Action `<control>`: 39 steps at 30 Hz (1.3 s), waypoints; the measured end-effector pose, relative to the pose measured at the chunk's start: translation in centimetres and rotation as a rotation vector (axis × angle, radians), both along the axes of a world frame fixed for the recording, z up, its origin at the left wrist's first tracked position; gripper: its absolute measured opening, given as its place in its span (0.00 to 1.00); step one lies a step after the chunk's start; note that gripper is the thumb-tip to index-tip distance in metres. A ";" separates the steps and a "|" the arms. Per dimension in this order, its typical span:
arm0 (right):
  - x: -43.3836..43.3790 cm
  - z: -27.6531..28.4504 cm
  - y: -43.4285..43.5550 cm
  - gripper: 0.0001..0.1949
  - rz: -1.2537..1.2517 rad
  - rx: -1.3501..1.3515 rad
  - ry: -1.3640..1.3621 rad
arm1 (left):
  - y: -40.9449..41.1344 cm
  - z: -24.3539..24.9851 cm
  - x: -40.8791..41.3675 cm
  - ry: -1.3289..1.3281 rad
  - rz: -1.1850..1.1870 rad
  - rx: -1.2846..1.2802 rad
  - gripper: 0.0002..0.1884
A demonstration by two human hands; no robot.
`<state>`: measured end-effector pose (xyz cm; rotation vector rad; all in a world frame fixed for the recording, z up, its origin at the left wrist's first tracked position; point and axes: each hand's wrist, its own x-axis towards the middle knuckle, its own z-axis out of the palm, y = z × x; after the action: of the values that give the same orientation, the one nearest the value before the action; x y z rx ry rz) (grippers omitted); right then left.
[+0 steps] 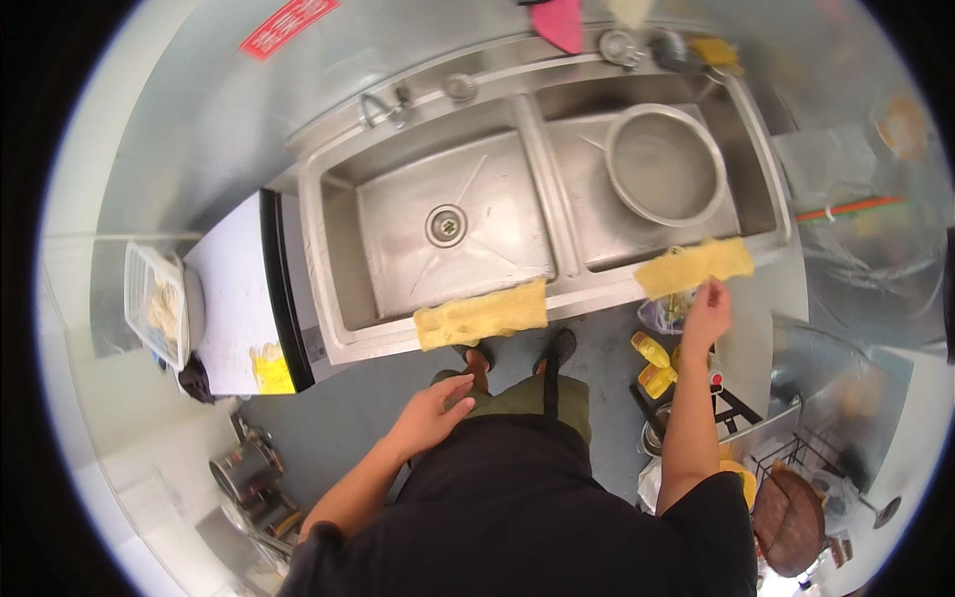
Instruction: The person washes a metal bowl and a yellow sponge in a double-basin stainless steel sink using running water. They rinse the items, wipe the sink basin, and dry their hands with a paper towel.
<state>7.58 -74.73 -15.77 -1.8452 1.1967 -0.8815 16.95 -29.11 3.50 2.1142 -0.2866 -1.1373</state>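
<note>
My left hand (pixel 434 415) hangs in front of my body with its fingers apart and holds nothing. A folded yellow cloth (pixel 481 315) lies over the front rim of the left sink basin (pixel 448 183), beyond that hand. On the right, the fingertips of my right hand (pixel 707 317) meet the lower edge of a second yellow cloth (pixel 695 267). This cloth is draped over the front rim of the right basin (pixel 582 186). Whether the fingers pinch the cloth or only touch it I cannot tell. A round metal bowl (pixel 666 166) sits in the right basin.
A faucet (pixel 383 110) rises behind the left basin. To the left stands a white-topped cabinet (pixel 231 298) with a clear plastic container (pixel 157 306). Yellow bottles (pixel 655 366) lie on the floor below the right basin. A wire rack (pixel 791 451) is at lower right.
</note>
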 end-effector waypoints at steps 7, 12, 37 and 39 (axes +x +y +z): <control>14.0 4.4 15.7 0.14 0.825 0.008 0.298 | 7.3 -1.8 3.7 0.043 0.082 -0.093 0.24; 20.1 1.5 24.7 0.17 0.998 0.052 0.381 | 14.4 -3.5 7.3 0.033 0.175 -0.144 0.24; 38.2 -18.8 36.4 0.07 1.147 -0.355 0.773 | 21.5 -8.1 8.2 0.181 0.741 -0.068 0.23; 38.6 -18.9 36.7 0.06 1.188 -0.402 0.824 | 20.8 -8.3 8.2 0.203 0.749 -0.061 0.23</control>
<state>46.15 -38.07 -34.69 -2.8025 0.0885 0.3889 25.10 -8.27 -4.79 1.7788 0.5215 -0.8506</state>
